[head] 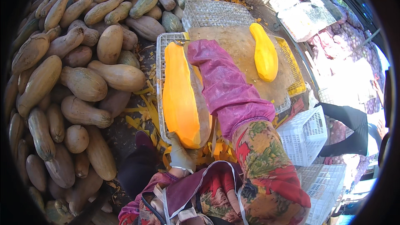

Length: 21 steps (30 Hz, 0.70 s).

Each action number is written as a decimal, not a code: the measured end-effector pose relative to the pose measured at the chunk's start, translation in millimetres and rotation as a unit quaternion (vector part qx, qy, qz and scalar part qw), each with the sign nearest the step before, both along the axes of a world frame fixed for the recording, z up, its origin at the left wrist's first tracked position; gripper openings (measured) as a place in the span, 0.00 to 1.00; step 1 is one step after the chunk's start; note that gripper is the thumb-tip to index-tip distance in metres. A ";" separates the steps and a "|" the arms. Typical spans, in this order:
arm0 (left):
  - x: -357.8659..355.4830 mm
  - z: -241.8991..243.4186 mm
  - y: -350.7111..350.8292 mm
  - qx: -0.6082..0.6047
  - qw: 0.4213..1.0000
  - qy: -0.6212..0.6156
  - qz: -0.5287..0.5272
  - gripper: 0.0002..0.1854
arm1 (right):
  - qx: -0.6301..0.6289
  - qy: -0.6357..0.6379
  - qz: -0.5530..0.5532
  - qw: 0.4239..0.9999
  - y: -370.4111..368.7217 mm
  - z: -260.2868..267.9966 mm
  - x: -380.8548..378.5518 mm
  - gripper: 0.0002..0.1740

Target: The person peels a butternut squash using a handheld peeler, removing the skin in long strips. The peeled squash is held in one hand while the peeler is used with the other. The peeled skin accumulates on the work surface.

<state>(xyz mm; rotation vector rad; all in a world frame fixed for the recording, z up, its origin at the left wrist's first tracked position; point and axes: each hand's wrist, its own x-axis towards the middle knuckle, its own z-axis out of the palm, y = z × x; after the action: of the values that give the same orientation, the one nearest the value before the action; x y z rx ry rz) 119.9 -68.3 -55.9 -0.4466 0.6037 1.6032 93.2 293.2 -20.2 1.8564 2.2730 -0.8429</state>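
A large, partly peeled squash lies lengthwise before me, bright orange on its left and top, with tan rind along its right side. My left hand, in a pale glove, grips its near end. My right arm, in a pink sleeve cover, reaches to the squash's far end. The sleeve hides my right hand; a metal peeler juts out from the cuff onto the squash's top. A fully peeled yellow squash rests on the wooden board, right of my arm.
Unpeeled squashes are heaped at left. A white crate and a yellow crate sit under the board. Peelings litter the ground. More white crates stand at right, beside a person's dark-clad leg. Another person is at the top.
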 end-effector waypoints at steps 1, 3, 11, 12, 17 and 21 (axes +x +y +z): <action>0.6 -1.2 -0.7 0.008 1.000 0.021 0.004 0.33 | 0.005 -0.022 0.018 1.000 -4.4 -4.4 6.1 0.22; -1.1 -4.7 0.5 -0.024 0.998 0.057 0.030 0.33 | 0.014 -0.055 0.051 0.997 -18.7 -4.4 28.3 0.22; 17.9 -11.2 10.1 0.033 0.991 0.133 -0.012 0.33 | 0.119 -0.097 0.264 0.952 -213.4 21.5 197.9 0.26; 20.1 -10.1 12.3 0.023 0.992 0.127 -0.018 0.35 | 0.022 -0.023 0.114 0.993 -245.8 23.5 212.1 0.24; 18.1 -2.6 11.8 -0.001 0.995 0.099 -0.020 0.39 | -0.128 0.129 0.020 0.983 -295.7 47.6 230.5 0.18; -2.0 -0.6 12.5 -0.001 0.897 0.441 -0.023 0.40 | -0.155 0.281 -0.255 0.912 -184.7 58.2 181.0 0.14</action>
<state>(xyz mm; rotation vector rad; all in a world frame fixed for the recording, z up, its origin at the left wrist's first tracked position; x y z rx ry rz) 118.0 -55.8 -56.5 0.3423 1.2790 1.7169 274.2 108.6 38.0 2.2883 1.7106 -1.9035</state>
